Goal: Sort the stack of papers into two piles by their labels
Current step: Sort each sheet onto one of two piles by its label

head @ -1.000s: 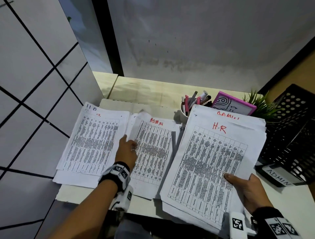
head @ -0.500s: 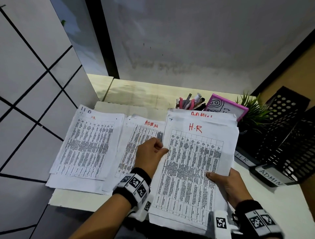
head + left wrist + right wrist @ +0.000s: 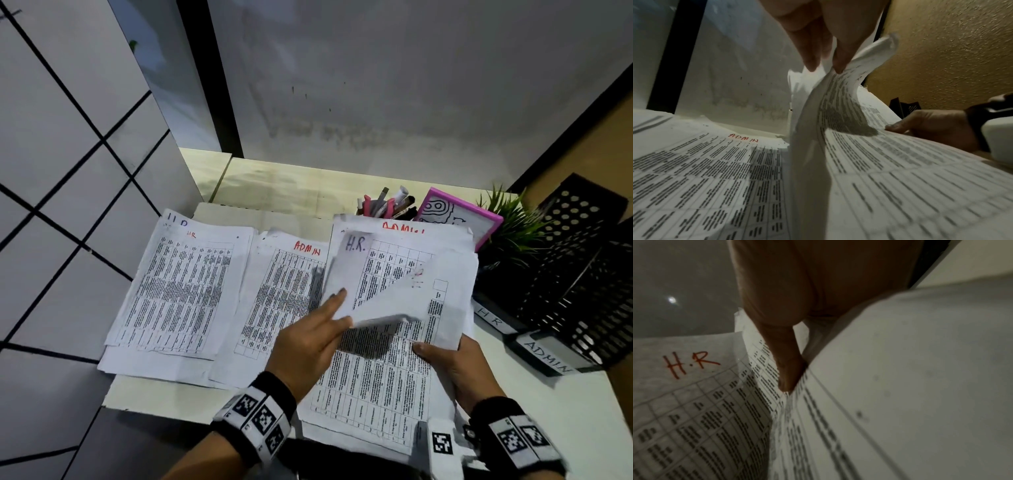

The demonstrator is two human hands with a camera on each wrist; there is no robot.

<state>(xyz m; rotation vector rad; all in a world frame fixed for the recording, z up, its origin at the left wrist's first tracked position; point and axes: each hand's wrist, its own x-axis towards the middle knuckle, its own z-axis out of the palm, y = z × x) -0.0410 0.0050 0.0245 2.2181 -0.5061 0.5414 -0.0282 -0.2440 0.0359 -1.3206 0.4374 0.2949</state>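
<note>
- Nearest me, the person's right hand [image 3: 455, 366] is gripping the unsorted stack of white printed table sheets [image 3: 380, 387] at its 4 o'clock edge, thumb on top and fingers hidden beneath, holding it just above the pale desk [image 3: 582, 411].
- The left hand [image 3: 311, 335], which half a second ago was only reaching the stack's 9 o'clock edge, is now pinching the top white sheet marked H.R in red [image 3: 380, 298] and peeling it up, so it is curling over.
- That lift is uncovering the next sheet, labelled H.R. in dark ink.
- To my eye, this red-marked sheet is being taken to the HR side.
- At 10 o'clock from the stack, the white pile headed ADMIN in red [image 3: 284, 301] is lying flat.
- Further toward 9 o'clock, the white pile headed HR [image 3: 178, 291] is waiting, well apart from the lifted sheet.
- At 2 o'clock, black perforated trays tagged HR and ADMIN [image 3: 579, 291] are standing idle.
</note>
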